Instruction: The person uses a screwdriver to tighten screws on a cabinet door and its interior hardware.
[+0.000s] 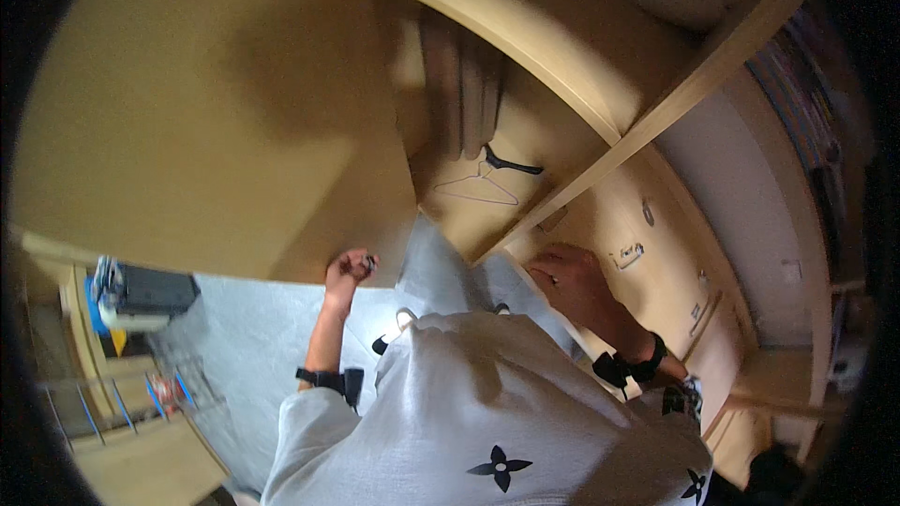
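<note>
My left hand (349,270) is closed at the lower edge of a large wooden door panel (187,131). A small greyish object shows at its fingertips, too blurred to name. On the other side my right hand (572,278) has its fingers curled, beside the edge of another wooden panel (600,215) that carries metal fittings (628,256). What those fingers hold, if anything, is hidden. Between the panels a wooden cabinet stands open. Inside it are a thin wire hanger (478,195) and a black hanger (513,164).
Long brownish items (464,84) hang in the cabinet. A wooden divider (647,122) crosses at the right. Grey floor (244,333) lies below. At the left stand a dark box (155,290) and a rack with thin bars (122,403).
</note>
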